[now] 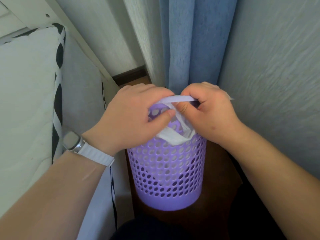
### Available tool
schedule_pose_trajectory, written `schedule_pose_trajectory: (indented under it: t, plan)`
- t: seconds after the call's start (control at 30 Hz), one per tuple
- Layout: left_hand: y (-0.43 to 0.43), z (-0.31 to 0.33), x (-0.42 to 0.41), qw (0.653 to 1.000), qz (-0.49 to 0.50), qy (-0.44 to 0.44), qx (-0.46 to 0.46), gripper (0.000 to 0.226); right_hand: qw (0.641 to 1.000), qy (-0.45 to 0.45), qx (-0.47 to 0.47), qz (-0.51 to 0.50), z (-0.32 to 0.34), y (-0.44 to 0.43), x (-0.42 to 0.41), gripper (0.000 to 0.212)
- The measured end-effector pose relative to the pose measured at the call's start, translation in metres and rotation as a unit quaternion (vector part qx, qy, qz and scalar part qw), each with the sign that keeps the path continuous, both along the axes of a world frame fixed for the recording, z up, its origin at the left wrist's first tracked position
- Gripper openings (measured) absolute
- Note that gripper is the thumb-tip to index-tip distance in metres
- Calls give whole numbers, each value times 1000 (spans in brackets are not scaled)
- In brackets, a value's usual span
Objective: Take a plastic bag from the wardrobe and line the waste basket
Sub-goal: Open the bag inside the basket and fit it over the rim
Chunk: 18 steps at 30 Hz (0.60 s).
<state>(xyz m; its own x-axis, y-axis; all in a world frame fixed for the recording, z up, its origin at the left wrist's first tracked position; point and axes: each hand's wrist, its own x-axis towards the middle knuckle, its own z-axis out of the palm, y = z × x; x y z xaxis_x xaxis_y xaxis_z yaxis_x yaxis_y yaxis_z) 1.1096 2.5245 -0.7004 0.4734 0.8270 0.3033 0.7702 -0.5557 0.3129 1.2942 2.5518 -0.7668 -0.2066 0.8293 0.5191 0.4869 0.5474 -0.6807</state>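
Item: purple waste basket, round, its wall pierced all over with holes above a solid base band, standing upright on a dark wooden floor. Position: in a narrow gap, with a white mattress edged in black-and-white trim just to its left and curtains to its right and behind. Contents: white plastic bag, partly down inside the basket. Its pale film shows through the upper holes, a fold lies against the near rim, and its top edge is pulled into a taut band above the far rim. Left hand: over the basket's left side, fingers curled and thumb pressed in - its grip is clamped on the bag's edge at the left end of the band. Right hand: over the right side, fingers curled round the right end of the same band, thumb tucked under, grip likewise clamped on the bag. The two hands nearly touch above the far rim. Left wrist: watch on a white strap. Surroundings: blue curtain hanging in folds directly behind the basket, pale textured curtain beside it at right, dark skirting board along the far wall. Lower edge of view - dark clothing of the person, detail unclear.
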Motion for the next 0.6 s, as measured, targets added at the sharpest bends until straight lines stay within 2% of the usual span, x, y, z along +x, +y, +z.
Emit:
schedule_pose_trajectory:
  t: [0.13,0.23,0.3,0.43,0.6]
  plan:
    - [-1,-3,-2,1000,20,-18,-12,15,1000,-1,1,7,1,-3,-5,26]
    - [-1,-6,-5,999,26,-26,-36,12,997,-13,-10,75,9,0,2,18]
    - [0,-5,-7,998,30,-35,-41,9,995,-9,4,101,16,4,13,21]
    - [3,-1,-13,996,47,-63,-40,9,997,-32,7,73,17,14,30,25]
    - [4,1,-16,997,41,-53,-33,10,999,-2,-11,43,11,9,22,20]
